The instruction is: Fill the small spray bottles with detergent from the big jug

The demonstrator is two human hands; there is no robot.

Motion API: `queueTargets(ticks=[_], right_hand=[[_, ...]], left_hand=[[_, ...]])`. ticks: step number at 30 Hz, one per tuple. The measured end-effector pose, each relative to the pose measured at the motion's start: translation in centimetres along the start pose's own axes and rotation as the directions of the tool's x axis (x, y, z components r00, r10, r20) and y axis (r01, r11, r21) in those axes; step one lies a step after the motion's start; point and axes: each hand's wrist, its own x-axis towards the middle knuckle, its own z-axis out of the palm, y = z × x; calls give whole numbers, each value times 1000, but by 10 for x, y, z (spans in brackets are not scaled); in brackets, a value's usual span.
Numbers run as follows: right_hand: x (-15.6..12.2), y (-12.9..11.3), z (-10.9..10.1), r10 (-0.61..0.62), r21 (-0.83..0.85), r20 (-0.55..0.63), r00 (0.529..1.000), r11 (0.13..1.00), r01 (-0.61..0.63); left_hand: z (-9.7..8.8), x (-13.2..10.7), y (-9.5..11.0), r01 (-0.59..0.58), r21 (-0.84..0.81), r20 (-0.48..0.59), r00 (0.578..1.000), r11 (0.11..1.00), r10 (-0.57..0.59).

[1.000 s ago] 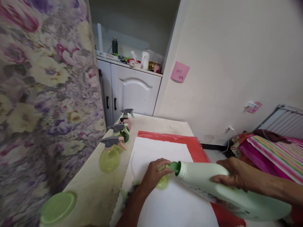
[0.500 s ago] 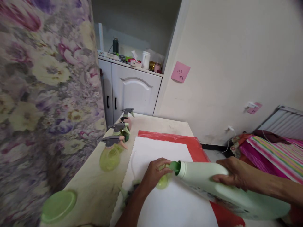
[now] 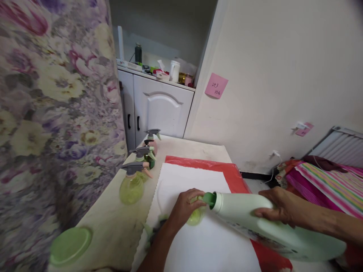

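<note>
Left hand (image 3: 185,206) angled up from below, fingers clamped round neck of small bottle (image 3: 195,218), held on white sheet (image 3: 210,245) over desk (image 3: 113,219). Big jug (image 3: 241,207), tipped nearly level, gripped by right hand (image 3: 279,206), fingers wrapped round it, mouth at bottle's neck.

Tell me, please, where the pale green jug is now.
In the head view, the pale green jug is tilted at lower right in the right hand, its spout by the small bottle in the left hand.

There are two hands (image 3: 185,206), one pale-green jug (image 3: 244,209), one held bottle (image 3: 195,217), three upright trigger sprayers (image 3: 132,190), two pink notes (image 3: 216,86) and two black handles (image 3: 138,123).
</note>
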Motion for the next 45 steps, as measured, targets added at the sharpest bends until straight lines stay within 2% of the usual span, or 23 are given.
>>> queueTargets(ticks=[17,45], right_hand=[[-4,-9,-5,-32,-4,4,999,999,32],[-3,-7,-5,-21,-65,-25,999,998,19]], left_hand=[[0,1,-1,-5,9,-14,1000,1000,5],[0,-1,-3,-5,-11,0,1000,1000,5]])
